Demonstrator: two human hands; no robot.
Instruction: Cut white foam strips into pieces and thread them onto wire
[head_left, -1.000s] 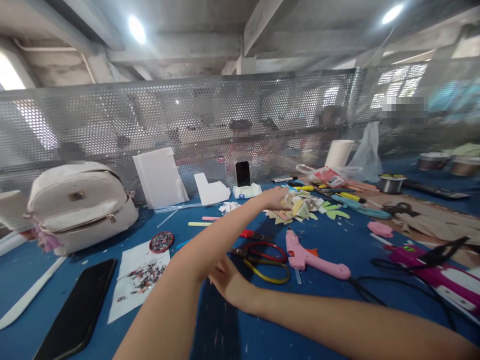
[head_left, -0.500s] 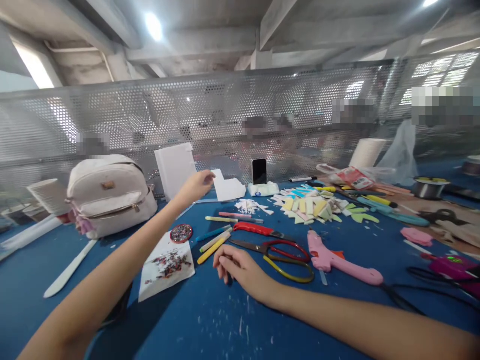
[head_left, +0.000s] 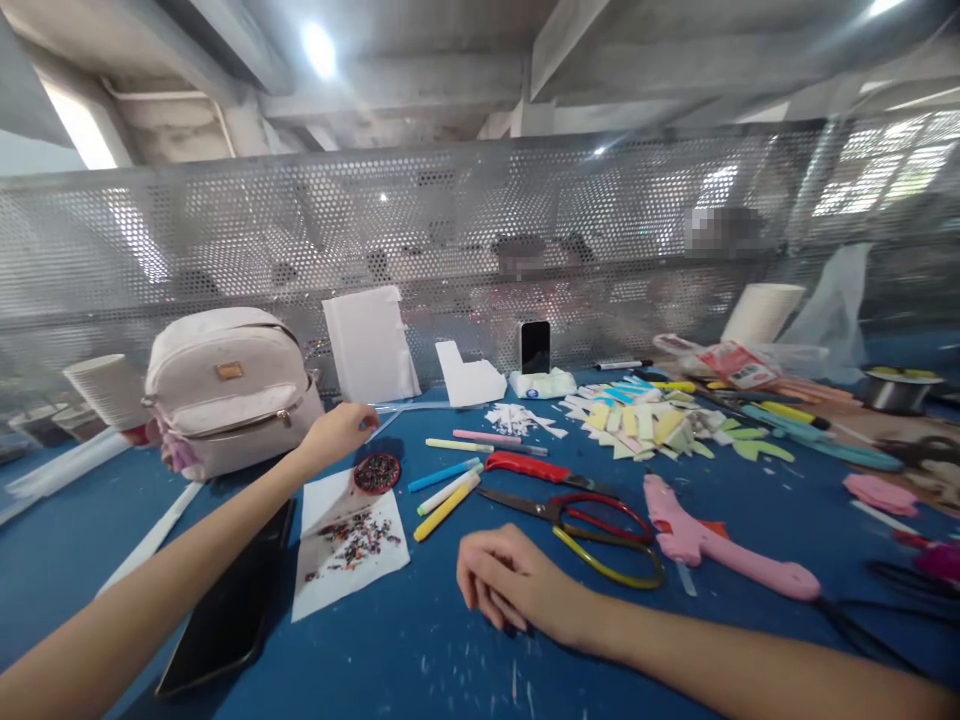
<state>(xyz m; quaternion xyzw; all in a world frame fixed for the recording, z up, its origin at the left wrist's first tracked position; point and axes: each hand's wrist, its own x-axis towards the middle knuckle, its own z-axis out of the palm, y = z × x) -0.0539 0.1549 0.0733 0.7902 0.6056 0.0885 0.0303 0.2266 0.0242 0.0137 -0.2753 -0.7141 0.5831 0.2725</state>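
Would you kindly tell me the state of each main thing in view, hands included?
left hand: stretched forward, fingers bent, grip unclear
right hand: loosely curled, nothing visibly held
scissors: apparently closed
glue gun: lying on its side
red-rimmed dish: holding bits
white sheet: flat, strewn with flakes
backpack: upright, front zip apparently shut
small phone: upright, screen dark
large phone: lying flat

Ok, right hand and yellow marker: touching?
Apart. The head view shows a strip of blue tabletop between the right hand and the near end of the yellow marker.
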